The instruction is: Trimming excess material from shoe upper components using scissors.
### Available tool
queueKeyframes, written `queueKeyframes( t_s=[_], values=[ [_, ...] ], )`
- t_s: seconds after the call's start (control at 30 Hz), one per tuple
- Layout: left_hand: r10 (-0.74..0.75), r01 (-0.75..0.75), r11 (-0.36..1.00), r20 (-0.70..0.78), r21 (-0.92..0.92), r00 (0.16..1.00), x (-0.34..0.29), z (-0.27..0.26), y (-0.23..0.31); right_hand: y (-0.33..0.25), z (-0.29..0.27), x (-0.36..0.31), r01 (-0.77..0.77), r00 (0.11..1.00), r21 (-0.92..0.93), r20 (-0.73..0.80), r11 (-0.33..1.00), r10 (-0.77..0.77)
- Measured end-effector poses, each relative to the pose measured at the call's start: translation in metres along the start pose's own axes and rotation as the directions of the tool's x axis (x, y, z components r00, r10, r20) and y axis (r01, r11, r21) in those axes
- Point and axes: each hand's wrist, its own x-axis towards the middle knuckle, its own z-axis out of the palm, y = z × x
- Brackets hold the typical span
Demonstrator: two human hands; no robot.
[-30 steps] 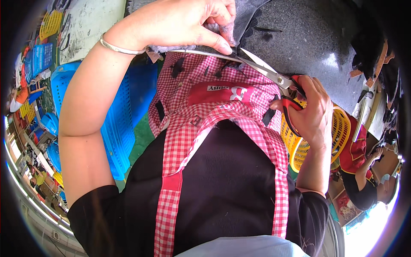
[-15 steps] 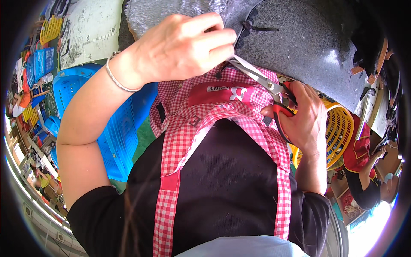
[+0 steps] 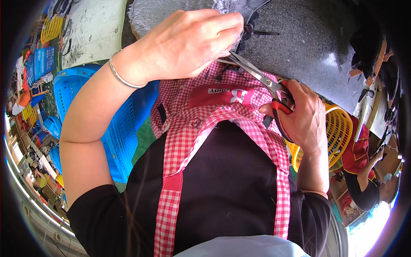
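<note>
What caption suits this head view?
Left hand grips grey fabric while right hand works red-handled scissors.

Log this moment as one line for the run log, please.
left hand: pinching grey furry fabric | right hand: grip on red-handled scissors | blades: at fabric edge | beside: blue crate, yellow basket

Left hand (image 3: 188, 47) raised, back of the hand toward the camera, its fingers (image 3: 222, 32) curled downward and pinched together at the tips. The left wrist is bent, with a thin bangle (image 3: 122, 77) around it; the bare left forearm runs down and outward from there to a sharply bent elbow. Right hand (image 3: 302, 115) lower and to the right of the left fingers, closed into a grip, its thumb lying across the top and its knuckles turned outward. The right forearm drops nearly straight down from the wrist.
</note>
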Motion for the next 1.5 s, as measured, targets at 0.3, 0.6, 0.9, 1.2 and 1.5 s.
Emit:
queueKeyframes(
  t_s=[0.3, 0.6, 0.9, 1.2, 1.5],
  values=[
    [-0.054, 0.051, 0.971, -0.006, -0.234, 0.999, 0.001, -0.003, -0.011, 0.01, -0.015, 0.019, 0.212, 0.959, -0.159, -0.158, 0.964, -0.237],
    [-0.139, 0.149, 0.887, 0.055, -0.437, 0.989, -0.003, 0.004, -0.024, 0.005, -0.024, 0.042, 0.337, 0.929, -0.271, -0.057, 0.901, -0.365],
    [-0.071, 0.1, 0.898, 0.083, -0.428, 0.994, -0.006, -0.011, -0.015, 0.004, -0.019, 0.022, 0.258, 0.952, -0.264, -0.092, 0.929, -0.291],
    [0.02, -0.023, 1.0, 0.133, 0.021, 0.991, -0.001, -0.013, 0.009, 0.005, -0.004, 0.001, 0.116, 0.989, -0.256, -0.061, 0.96, -0.136],
    [0.044, -0.03, 0.997, 0.202, -0.073, 0.978, 0.009, -0.017, 0.0, -0.001, 0.004, -0.003, 0.112, 0.977, -0.206, -0.156, 0.972, -0.146]
  ],
)
